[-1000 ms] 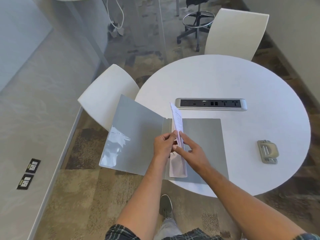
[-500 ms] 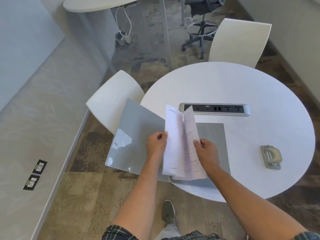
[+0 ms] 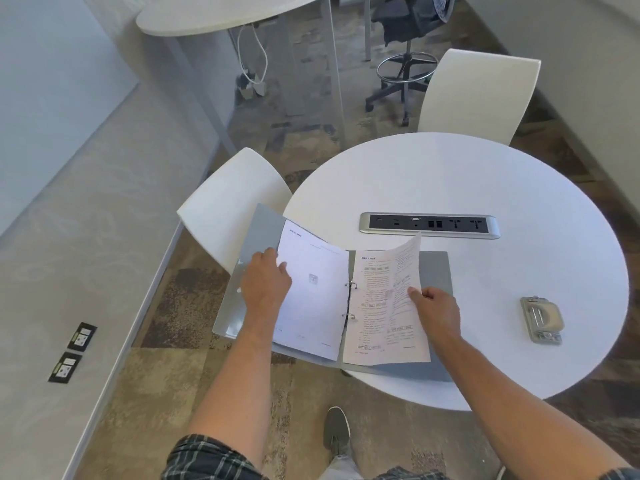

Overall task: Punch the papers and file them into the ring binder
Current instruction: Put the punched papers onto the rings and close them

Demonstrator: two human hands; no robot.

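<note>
Two hands were on the open binder (image 3: 434, 271) at the near edge of the round table (image 3: 485, 188). Left hand (image 3: 265, 280) lay mostly flat, fingers spread, pressing the left page (image 3: 311, 296) against the raised cover. Right hand (image 3: 436, 311) pinched the outer edge of the right page (image 3: 377, 306), which curled up at its far corner. Both sheets sat on the two metal rings (image 3: 352, 285) in the middle. Hole punch (image 3: 542, 320) sat well apart to the right, power strip (image 3: 429, 225) just beyond the binder, white chair (image 3: 479, 95) farther back.
</note>
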